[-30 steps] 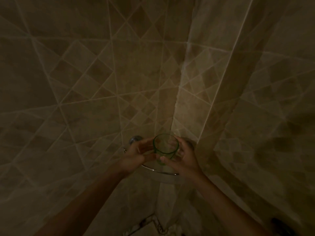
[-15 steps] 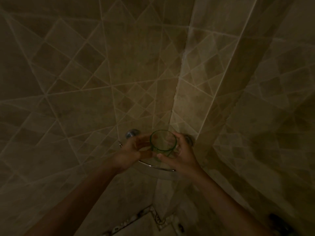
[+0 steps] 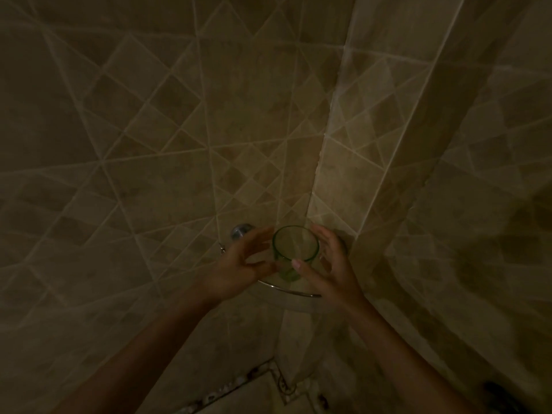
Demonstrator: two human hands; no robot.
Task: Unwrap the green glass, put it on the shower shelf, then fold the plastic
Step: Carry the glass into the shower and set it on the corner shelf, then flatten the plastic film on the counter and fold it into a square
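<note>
Head view, glass: your green glass (image 3: 295,249), a round translucent tumbler, stood upright over the corner shower shelf (image 3: 294,292) with its curved chrome rail.
Left hand (image 3: 239,265): at 9 o'clock of the glass, fingers spread, thumb touching its base.
Right hand (image 3: 327,265): at 3 o'clock, fingers loosely spread, thumb on the glass wall.
Walls: matte diamond-pattern tiles (image 3: 167,138).

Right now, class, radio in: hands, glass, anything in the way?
Left hand and right hand open, flanking the glass. Glass upright on the corner shelf, unwrapped. Nothing blocking.
</note>
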